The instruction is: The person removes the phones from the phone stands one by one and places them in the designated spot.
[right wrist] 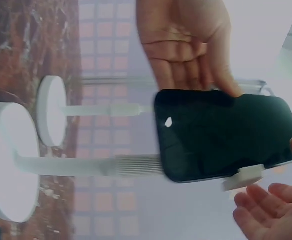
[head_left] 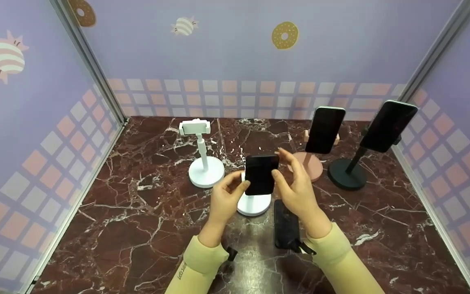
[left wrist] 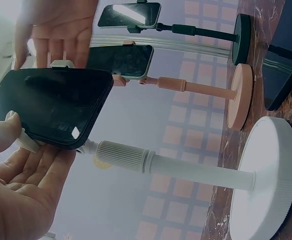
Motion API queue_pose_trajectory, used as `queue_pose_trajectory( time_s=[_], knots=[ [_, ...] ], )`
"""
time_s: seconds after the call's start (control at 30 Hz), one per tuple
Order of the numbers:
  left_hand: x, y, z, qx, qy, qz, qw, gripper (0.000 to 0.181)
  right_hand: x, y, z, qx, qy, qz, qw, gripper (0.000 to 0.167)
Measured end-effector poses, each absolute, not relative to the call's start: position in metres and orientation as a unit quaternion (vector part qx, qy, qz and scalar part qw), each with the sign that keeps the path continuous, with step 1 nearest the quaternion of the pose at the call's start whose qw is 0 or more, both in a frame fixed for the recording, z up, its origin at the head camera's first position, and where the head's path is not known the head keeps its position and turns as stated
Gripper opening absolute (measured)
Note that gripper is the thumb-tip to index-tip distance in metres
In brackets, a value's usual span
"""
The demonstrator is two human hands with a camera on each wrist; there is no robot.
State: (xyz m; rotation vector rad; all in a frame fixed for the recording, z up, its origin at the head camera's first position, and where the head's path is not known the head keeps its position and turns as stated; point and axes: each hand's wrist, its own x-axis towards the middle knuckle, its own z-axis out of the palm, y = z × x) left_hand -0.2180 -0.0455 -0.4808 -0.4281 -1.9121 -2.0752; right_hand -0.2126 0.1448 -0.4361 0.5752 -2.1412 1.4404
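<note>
A black phone [head_left: 261, 176] sits in the clamp [right wrist: 245, 177] of a white stand [head_left: 254, 205]. The left hand [head_left: 225, 200] pinches the phone's left edge by the clamp, thumb on the front and fingers behind; in the left wrist view this hand [left wrist: 28, 195] is at lower left. The right hand [head_left: 300, 190] rests its thumb at the phone's right edge, its fingers extended and apart from it; the right wrist view shows this hand [right wrist: 271, 215] at lower right. Another black phone [head_left: 286, 224] lies on the marble table below the right hand.
An unoccupied white stand [head_left: 206, 172] is at the back left. To the right, a pink stand [head_left: 310, 165] and a dark green stand [head_left: 347, 174] each hold a phone. Patterned walls [head_left: 235, 53] enclose the table [head_left: 137, 228] at the back and sides.
</note>
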Motion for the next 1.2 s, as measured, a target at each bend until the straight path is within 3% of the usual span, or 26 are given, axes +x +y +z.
queue_pose_trajectory(
  time_s=[0.23,0.5,1.2],
  knots=[
    [-0.216,-0.045,-0.480,-0.149,-0.657,-0.725,0.140,0.031,-0.214,0.137,-0.418,0.262,-0.793,0.432,0.340,0.058],
    [-0.216,-0.046,-0.479,-0.143,-0.666,-0.719,0.137,0.029,-0.217,0.127,-0.408,0.282,-0.812,0.345,0.378,0.068],
    [-0.217,-0.047,-0.481,-0.134,-0.703,-0.679,0.164,0.031,-0.213,0.100,-0.395,0.246,-0.888,0.220,0.320,0.057]
  ],
)
